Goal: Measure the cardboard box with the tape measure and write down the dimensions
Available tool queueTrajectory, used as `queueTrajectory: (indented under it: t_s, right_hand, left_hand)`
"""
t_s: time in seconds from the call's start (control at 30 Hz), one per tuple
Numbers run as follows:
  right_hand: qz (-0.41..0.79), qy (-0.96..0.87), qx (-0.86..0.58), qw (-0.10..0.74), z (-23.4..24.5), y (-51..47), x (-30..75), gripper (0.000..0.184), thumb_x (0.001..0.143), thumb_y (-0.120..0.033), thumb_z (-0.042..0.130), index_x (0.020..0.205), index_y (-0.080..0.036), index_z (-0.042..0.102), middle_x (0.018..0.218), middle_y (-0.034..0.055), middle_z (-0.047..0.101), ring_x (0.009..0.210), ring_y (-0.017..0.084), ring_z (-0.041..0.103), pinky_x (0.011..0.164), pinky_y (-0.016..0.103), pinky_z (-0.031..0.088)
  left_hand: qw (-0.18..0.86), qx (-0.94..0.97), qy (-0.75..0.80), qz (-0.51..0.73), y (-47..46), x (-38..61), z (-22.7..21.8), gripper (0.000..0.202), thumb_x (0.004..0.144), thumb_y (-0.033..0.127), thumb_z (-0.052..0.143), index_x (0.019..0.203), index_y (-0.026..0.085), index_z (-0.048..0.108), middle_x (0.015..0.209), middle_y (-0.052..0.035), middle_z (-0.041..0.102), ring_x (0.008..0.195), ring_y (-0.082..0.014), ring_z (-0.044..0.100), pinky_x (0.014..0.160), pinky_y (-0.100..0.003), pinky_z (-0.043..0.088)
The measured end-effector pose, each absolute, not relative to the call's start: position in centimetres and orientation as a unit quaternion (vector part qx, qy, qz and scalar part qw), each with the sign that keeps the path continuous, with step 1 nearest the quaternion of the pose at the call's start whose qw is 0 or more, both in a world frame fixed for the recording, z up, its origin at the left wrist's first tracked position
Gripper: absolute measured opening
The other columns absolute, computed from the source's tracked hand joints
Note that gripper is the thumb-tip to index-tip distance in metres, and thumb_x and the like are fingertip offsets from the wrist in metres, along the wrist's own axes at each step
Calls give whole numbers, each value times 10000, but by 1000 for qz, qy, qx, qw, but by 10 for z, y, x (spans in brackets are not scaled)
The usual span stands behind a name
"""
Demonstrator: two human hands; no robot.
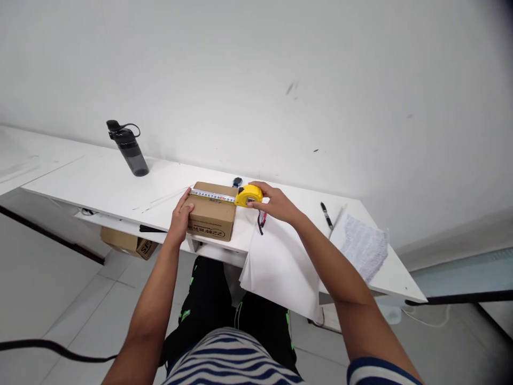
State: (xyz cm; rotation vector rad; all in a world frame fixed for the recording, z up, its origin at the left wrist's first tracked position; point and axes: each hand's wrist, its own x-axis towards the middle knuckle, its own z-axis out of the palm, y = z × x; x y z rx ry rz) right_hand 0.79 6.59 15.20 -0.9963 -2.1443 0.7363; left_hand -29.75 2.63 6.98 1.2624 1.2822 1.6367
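Note:
A brown cardboard box (209,216) rests on the white desk (92,170), close to its front edge. My left hand (180,218) grips the box's left side, thumb on the box and fingertips by the free end of the tape. Across the box's top, from left to right, lies the pulled-out metal blade (212,195), its numbers facing up. At the box's right edge, my right hand (276,203) is closed around the yellow tape measure (249,195). A dark strap hangs below the case. The exact hold on the blade's end is too small to tell.
A dark water bottle (130,149) stands at the back left. Behind the box lies a small dark object (237,182). White paper sheets (280,262) overhang the front edge; a black pen (326,215) and written papers (358,243) lie right. Another carton (124,241) sits under the desk.

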Motion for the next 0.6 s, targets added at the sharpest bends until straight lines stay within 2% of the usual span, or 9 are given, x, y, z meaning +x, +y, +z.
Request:
queueTrajectory:
  t_s: [0.17,0.3,0.37,0.43,0.5,0.53,0.6]
  right_hand:
    - [230,-863,-331,306,158,76,-49,569,802,-449,670,1327,-282,531,1305,54,612,1101,270,593,949,418,445]
    - [214,-883,-308,284,163,83,-107,541,836,-414,624,1345,-275,504,1243,53,646,1041,267,613,875,395,462]
    - [194,-889,-305,281,168,85,-129,515,852,-383,610,1344,-270,507,1222,56,659,1039,273,618,868,391,460]
    - [167,-893,-304,288,174,83,-140,506,855,-360,619,1342,-262,518,1232,67,658,1066,288,614,903,405,450]
    - [159,-886,-302,313,179,77,-137,521,859,-381,630,1354,-267,514,1286,72,631,1126,305,593,964,431,429]
    - [164,-877,-303,334,180,70,-131,534,862,-408,631,1364,-276,504,1317,68,612,1166,310,574,998,441,416]
    - [184,-846,-309,394,177,50,-111,577,862,-487,624,1388,-299,478,1363,57,578,1248,309,525,1057,447,392]
  left_hand:
    - [340,501,503,617,20,-293,75,622,835,346,541,1441,216,478,1473,-42,505,1369,-279,439,1172,-423,298]
    - [334,501,508,616,21,-285,73,599,849,340,541,1432,219,476,1485,-44,487,1385,-275,417,1171,-412,297]
    - [341,489,508,621,26,-282,70,677,860,346,548,1499,234,355,1512,-61,446,1386,-267,419,1158,-408,318]
    - [344,478,509,627,33,-282,69,807,877,355,545,1562,265,127,1561,-93,358,1384,-258,425,1133,-419,350]
    - [299,479,522,639,34,-283,74,906,882,374,560,1562,275,-31,1611,-128,228,1429,-262,356,1139,-434,333]
    - [253,488,531,645,32,-283,78,943,870,395,588,1560,265,-42,1627,-139,164,1465,-270,283,1160,-442,293]
    - [139,522,531,653,20,-279,89,1022,800,472,678,1562,235,39,1644,-132,71,1515,-292,90,1208,-449,167]
